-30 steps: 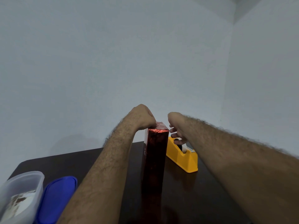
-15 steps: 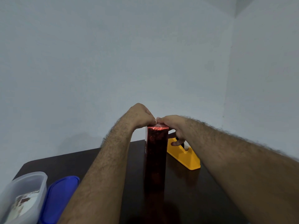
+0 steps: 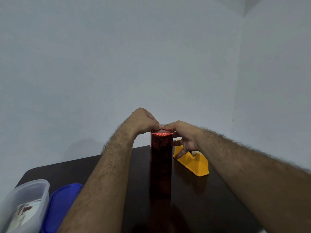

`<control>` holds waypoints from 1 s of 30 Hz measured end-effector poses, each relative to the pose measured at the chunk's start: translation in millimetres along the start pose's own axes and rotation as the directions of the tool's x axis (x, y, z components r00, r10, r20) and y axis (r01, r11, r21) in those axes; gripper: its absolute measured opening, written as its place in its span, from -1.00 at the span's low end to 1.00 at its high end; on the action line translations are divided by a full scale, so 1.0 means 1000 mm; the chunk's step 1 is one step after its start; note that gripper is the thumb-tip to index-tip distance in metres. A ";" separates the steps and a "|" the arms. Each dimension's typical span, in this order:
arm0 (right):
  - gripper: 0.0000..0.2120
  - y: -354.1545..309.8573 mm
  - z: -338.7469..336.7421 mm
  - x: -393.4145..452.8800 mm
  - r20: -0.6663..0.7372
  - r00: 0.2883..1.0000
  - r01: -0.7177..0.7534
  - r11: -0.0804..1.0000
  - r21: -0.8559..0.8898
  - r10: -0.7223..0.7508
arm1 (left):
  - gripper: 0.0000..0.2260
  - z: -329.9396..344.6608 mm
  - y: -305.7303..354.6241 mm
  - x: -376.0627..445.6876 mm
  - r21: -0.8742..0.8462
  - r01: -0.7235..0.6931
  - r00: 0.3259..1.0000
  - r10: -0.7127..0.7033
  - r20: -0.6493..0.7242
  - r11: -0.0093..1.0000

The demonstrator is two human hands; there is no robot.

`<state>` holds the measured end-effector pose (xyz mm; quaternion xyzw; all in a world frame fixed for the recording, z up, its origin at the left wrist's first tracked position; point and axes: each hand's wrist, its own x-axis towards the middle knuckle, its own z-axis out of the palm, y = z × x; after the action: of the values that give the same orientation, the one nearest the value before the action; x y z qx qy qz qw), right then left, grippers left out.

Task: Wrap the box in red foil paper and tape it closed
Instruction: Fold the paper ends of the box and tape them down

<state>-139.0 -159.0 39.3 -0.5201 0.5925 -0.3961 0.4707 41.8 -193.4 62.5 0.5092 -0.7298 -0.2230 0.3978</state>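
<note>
Both hands atop upright foil-wrapped box (image 3: 161, 165), clear tub (image 3: 25, 202) beside blue lid (image 3: 62, 204)

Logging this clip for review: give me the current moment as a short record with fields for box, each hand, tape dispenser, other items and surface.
box: red foil-wrapped box, upright on the table
left hand: left hand at the box's top end, fingers curled onto the foil
right hand: right hand at the top end, fingertips on the foil fold
tape dispenser: yellow tape dispenser, right of the box
other items: clear plastic container; blue lid beside it
surface: dark table
</note>
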 end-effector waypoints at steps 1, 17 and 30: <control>-0.70 0.001 -0.002 0.000 0.009 1.000 0.010 1.000 0.019 -0.011 | -0.94 0.001 0.000 0.001 -0.002 -0.003 1.000 0.003 -0.001 1.000; 0.15 0.026 0.005 0.009 0.021 0.971 0.235 0.969 0.076 -0.238 | -0.84 0.015 -0.014 0.004 -0.101 0.002 0.989 -0.017 -0.148 0.995; -0.28 0.048 0.014 0.016 -0.105 0.859 0.509 0.858 0.074 -0.501 | -0.61 0.025 0.003 -0.031 0.215 -0.050 0.968 0.101 -0.230 0.975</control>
<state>-137.4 -168.0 -12.5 -0.6166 0.4339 -0.5553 0.3510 24.4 -165.6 39.2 0.5428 -0.7147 -0.0673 0.4359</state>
